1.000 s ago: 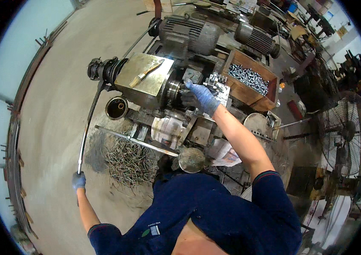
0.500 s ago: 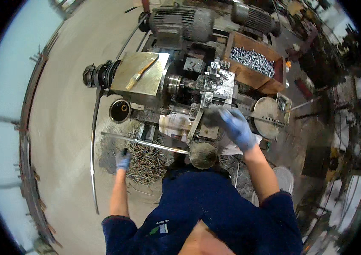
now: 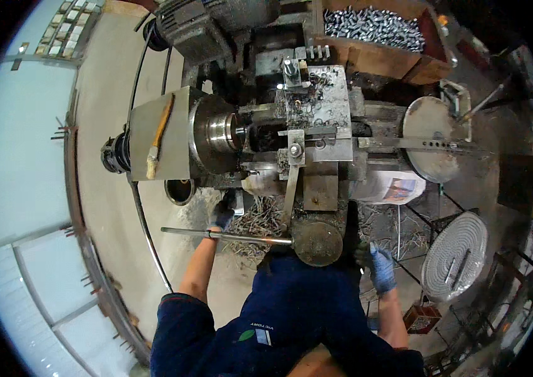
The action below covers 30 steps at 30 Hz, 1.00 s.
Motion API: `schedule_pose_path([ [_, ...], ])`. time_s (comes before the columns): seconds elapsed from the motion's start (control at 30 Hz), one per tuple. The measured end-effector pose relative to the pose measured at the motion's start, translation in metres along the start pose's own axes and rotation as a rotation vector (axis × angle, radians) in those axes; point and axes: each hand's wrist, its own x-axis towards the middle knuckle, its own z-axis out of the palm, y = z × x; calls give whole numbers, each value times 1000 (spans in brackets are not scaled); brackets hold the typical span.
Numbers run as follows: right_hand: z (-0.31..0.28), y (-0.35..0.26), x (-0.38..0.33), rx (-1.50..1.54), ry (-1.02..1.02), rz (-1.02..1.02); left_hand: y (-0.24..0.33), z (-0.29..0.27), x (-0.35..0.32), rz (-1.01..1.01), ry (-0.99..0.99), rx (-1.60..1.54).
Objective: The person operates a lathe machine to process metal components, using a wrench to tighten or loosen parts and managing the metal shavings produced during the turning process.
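**Machine Station: Both Hands Away from the Spindle**

Hand position. The left hand (image 3: 222, 217) is low at the near side of the machine, at the metal rod (image 3: 247, 238), which crosses the view at its wrist. Its fingers are partly hidden; whether they are clamped on anything cannot be told. The right hand (image 3: 379, 267) is low, to the right of the round disc (image 3: 318, 244) and apart from it. Its fingers are dark and indistinct; whether they are together, apart or around a small item cannot be told.

Work area. The metal rod extends leftward from the round disc, on the near side of the tool slide (image 3: 332, 100). The spindle nose (image 3: 221, 130) projects from the metal housing (image 3: 147, 144) toward the slide. A brush (image 3: 161, 129) lies on the housing. Small metal pieces (image 3: 373, 28) fill the wooden box (image 3: 373, 58) behind.

Step in hand. Judged from hand placement, this is a handling step away from the cutting area: neither hand is at the spindle nose or tool slide.

Next move. Any return to the slide calls for the left hand to clear the rod and the right hand to pass around the disc. Keep gloves away from the spindle nose; its rotation cannot be judged.
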Motion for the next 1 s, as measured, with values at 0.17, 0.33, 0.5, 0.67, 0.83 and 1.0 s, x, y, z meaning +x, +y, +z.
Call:
schedule_pose_path([
  [0.17, 6, -14, 24, -45, -43, -38, 23, -58, -20, -72, -28, 240],
  [0.33, -18, -8, 40, -1, -25, 72, 37, -62, -13, -186, -139, 435],
  [0.5, -36, 7, 64, 46, 73, 18, 97, -79, -19, -170, 116, 180],
  [0.67, -47, 22, 87, -3, 17, 3, 111, -39, -21, -680, 181, 163],
  [0.83, -37, 13, 88, -21, -15, 66, 64, -7, -31, -540, 242, -6],
  [1.0, -37, 21, 99, -62, -9, 79, 105, -20, -22, -242, 532, -110],
])
